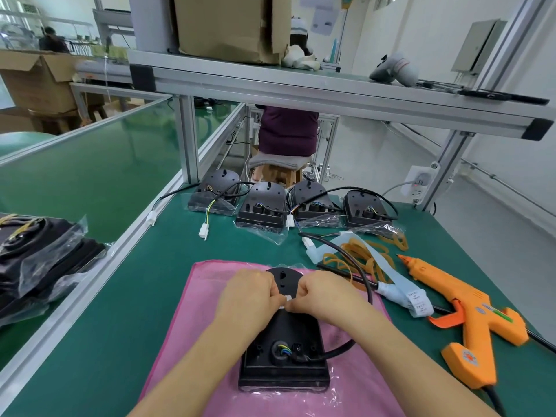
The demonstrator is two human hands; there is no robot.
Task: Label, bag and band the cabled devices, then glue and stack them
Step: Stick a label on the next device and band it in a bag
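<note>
Glue gun [469,314], rubber bands [350,249] lie beside pink cloth [186,320].

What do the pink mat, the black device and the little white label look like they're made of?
Mat: soft cloth, matte, with a hemmed edge. Device: probably moulded plastic; black, dull sheen, screw holes. Label, pinched between left hand and right hand: thin white paper or film; too small to tell.

A cardboard box [228,25] stands on the shelf [331,94] above the green table [135,281].
</note>
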